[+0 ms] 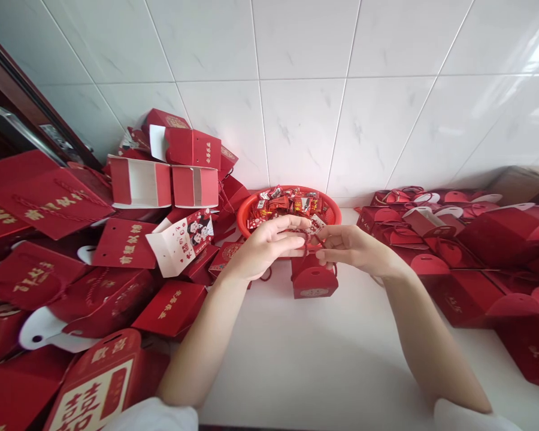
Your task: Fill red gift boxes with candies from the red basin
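A small red gift box (314,282) stands on the white table in front of me, its curved flap toward me. Just above it, a dark red cord (312,251) runs between my hands. My left hand (273,246) pinches the cord from the left, thumb and fingers close together. From the right, my right hand (359,250) has its fingertips closed on the same cord. Whether the cord is tied is too small to tell. Behind the hands sits a red plastic basket (335,211) holding many wrapped candies (281,202), partly hidden by my fingers.
Red boxes (168,308) are heaped on the left, some open, with an unfolded white-lined one (173,248). More red boxes with cords (469,293) crowd the right. A tiled wall (303,120) rises behind the table (314,371). A brown carton (521,182) is at far right.
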Tool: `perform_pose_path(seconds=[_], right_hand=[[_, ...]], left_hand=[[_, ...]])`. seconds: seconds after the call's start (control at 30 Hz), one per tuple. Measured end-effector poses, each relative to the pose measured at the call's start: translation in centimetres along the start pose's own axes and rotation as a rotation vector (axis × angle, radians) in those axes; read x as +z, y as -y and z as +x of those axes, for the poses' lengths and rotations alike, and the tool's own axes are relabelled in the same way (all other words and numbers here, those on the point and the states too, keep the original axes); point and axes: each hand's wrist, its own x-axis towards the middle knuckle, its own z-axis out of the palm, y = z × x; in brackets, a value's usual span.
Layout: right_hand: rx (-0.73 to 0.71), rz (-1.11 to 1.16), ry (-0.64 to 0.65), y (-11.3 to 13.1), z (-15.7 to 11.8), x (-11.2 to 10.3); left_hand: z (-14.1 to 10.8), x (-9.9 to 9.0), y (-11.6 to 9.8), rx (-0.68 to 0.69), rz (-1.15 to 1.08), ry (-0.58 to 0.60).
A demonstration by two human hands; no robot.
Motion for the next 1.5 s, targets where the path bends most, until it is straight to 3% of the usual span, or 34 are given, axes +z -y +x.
perform_pose_path(seconds=[0.17,0.4,0.53,0.67,0.97,1.13,1.37,1.5], right_hand=[[0.006,-0.056,0.005,-0.1,0.6,0.3],[0.063,-0.154,-0.139,-1.1,1.4,0.8],[0.067,-0.329,-0.251,-1.7,1.9,1.1],[0.034,-0.328,-0.240,-1.9,1.9,1.0],[0.001,-0.081,-0.100,-2.2,2.3,0.6],[0.028,0.046,-0.023,-2.2,2.5,0.2],[-0.051,0.044,-0.133,-1.2,0.8,-0.4],[-0.107,0.032,-0.259,-0.2,-1.8,-1.1]], left_hand=[[0.0,0.9,0.3,-0.004,-0.017,0.041],[0.0,2.1,1.0,0.097,0.149,0.098],[0.1,2.2,2.4,0.068,0.532,0.049],[0.8,2.5,3.9,0.017,0.968,0.002],[1.8,3.6,4.9,0.081,1.321,-0.027],[1.7,3.6,4.6,0.100,1.286,-0.018],[1.7,3.3,4.6,0.105,1.099,-0.001],[1.6,2.8,3.8,0.138,0.819,0.121]])
